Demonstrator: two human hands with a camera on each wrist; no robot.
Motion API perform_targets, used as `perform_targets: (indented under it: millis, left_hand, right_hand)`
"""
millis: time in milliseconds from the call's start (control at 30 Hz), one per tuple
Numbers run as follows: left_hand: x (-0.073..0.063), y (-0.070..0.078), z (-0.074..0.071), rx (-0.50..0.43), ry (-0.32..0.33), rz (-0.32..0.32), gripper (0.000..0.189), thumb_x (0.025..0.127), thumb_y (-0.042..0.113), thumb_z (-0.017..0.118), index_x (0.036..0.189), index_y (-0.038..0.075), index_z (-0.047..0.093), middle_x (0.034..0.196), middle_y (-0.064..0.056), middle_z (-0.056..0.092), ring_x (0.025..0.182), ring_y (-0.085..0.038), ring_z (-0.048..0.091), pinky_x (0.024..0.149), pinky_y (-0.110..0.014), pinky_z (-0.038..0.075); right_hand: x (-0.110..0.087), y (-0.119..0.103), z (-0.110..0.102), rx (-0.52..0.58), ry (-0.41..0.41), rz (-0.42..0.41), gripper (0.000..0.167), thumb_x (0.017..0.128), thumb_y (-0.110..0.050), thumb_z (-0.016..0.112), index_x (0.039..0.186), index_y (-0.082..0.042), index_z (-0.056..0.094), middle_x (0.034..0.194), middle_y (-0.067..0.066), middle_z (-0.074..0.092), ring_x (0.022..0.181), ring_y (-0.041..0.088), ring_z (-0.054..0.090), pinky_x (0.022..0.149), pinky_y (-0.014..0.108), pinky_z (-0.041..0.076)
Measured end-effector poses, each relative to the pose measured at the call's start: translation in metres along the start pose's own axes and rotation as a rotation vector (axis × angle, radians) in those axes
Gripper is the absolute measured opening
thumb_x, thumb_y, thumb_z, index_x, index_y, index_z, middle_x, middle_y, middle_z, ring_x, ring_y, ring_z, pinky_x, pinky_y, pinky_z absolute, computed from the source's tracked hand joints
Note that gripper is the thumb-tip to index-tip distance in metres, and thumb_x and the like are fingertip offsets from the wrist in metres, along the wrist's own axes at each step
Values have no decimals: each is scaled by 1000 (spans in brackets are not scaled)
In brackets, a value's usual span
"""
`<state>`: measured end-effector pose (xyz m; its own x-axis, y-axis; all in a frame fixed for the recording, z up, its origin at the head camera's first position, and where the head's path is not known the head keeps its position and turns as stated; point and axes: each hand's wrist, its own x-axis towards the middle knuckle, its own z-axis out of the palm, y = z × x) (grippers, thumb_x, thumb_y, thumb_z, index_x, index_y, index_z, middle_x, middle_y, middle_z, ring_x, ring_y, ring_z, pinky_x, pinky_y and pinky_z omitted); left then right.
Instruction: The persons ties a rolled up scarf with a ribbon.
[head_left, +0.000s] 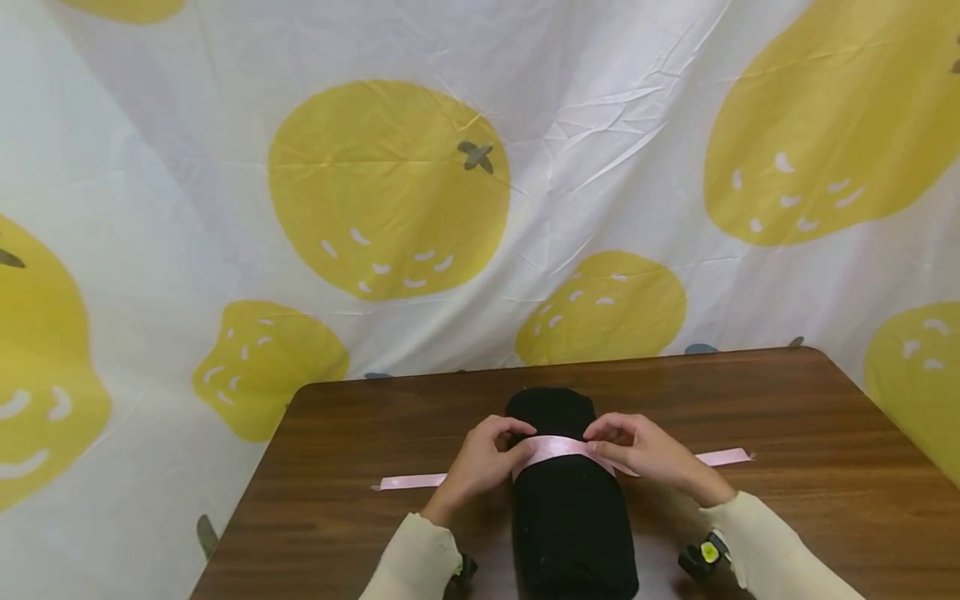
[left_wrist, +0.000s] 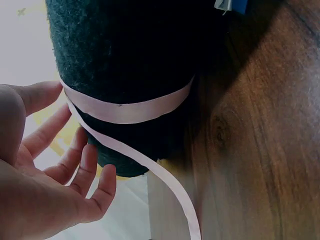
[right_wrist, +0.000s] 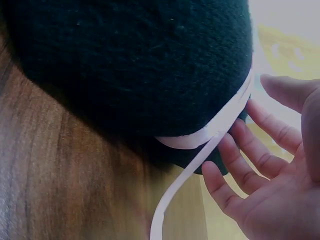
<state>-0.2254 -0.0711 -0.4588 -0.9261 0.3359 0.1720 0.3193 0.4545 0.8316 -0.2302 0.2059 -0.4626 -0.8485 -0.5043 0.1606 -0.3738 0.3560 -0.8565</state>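
Note:
A long black fuzzy roll (head_left: 573, 525) lies lengthwise on the wooden table, with a pink ribbon (head_left: 558, 447) passing over its top and around its sides. My left hand (head_left: 483, 458) pinches the ribbon at the roll's left side, thumb and index finger at its edges. Opposite it, my right hand (head_left: 648, 450) holds the ribbon between thumb and index finger on the right side. In the left wrist view, the other fingers of the left hand (left_wrist: 55, 170) are loosely bent beside a loose ribbon length (left_wrist: 172, 182). Another ribbon length (right_wrist: 172, 190) hangs past the right hand (right_wrist: 270, 155).
Ribbon tails stretch across the wooden table (head_left: 787, 417) to both sides. A white curtain with yellow fruit prints (head_left: 390, 192) hangs behind the table. A small blue and white object (left_wrist: 232, 5) shows at the top of the left wrist view.

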Motion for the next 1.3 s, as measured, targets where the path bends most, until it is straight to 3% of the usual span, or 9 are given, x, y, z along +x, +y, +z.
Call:
perform_targets:
  millis: [167, 400, 567, 700, 833, 1000, 1133, 1300]
  left_hand:
    - [0, 1, 0, 8, 6, 2, 12, 90, 24, 72, 98, 16, 75, 105, -8, 63, 97, -26, 59, 86, -40, 50]
    - [3, 1, -3, 29, 1, -12, 12, 87, 26, 75, 86, 16, 70, 87, -1, 60, 82, -21, 54, 71, -28, 44]
    - [3, 2, -5, -15, -23, -37, 16, 87, 26, 76, 84, 14, 67, 74, 3, 58, 68, -14, 53, 59, -26, 46]
    - [4, 3, -8, -18, -41, -42, 16, 86, 27, 77, 86, 12, 70, 68, 5, 55, 61, -8, 49, 55, -22, 43]
    - [4, 2, -12, -31, -69, -49, 16, 87, 28, 76, 86, 12, 73, 63, 6, 49, 59, -7, 44, 51, -21, 37]
    - [5, 3, -13, -98, -85, -77, 17, 89, 28, 73, 85, 11, 74, 58, 5, 46, 49, -7, 38, 44, -23, 30]
    - [5, 2, -14, -132, -79, -84, 18, 91, 26, 72, 86, 9, 73, 58, -1, 50, 48, -8, 40, 44, -22, 31]
    - [3, -1, -15, -183, -93, -101, 20, 92, 25, 71, 87, 6, 72, 66, -20, 59, 49, -9, 46, 43, -22, 33]
  right_hand:
    - [2, 2, 4, 5, 4, 23, 13, 93, -19, 69, 102, -10, 67, 84, 7, 64, 62, 12, 55, 50, 26, 48]
    - [4, 0, 5, -30, 23, -6, 13, 92, -21, 72, 92, -10, 66, 70, -2, 52, 59, 6, 48, 51, 24, 43]
    - [3, -6, 5, 57, 12, 23, 12, 92, -17, 70, 88, -6, 66, 68, -2, 46, 60, 5, 44, 52, 22, 40]
    - [2, -11, 3, 143, -5, 52, 14, 93, -13, 69, 88, 0, 65, 72, 6, 52, 67, 12, 49, 59, 25, 46]
    - [3, -13, -2, 66, -19, 11, 11, 94, -13, 67, 88, -4, 67, 73, 15, 58, 67, 17, 55, 62, 27, 49]
    - [3, -15, -7, -15, -22, -41, 10, 95, -10, 64, 89, -7, 70, 71, 13, 64, 63, 17, 59, 60, 26, 51]
    - [3, -14, -8, -3, -25, -34, 11, 95, -10, 64, 88, -5, 71, 70, 14, 63, 61, 14, 58, 56, 25, 49]
    - [3, -12, -9, 56, -32, -19, 12, 96, -9, 62, 90, -1, 69, 63, 13, 54, 55, 5, 48, 49, 22, 41]
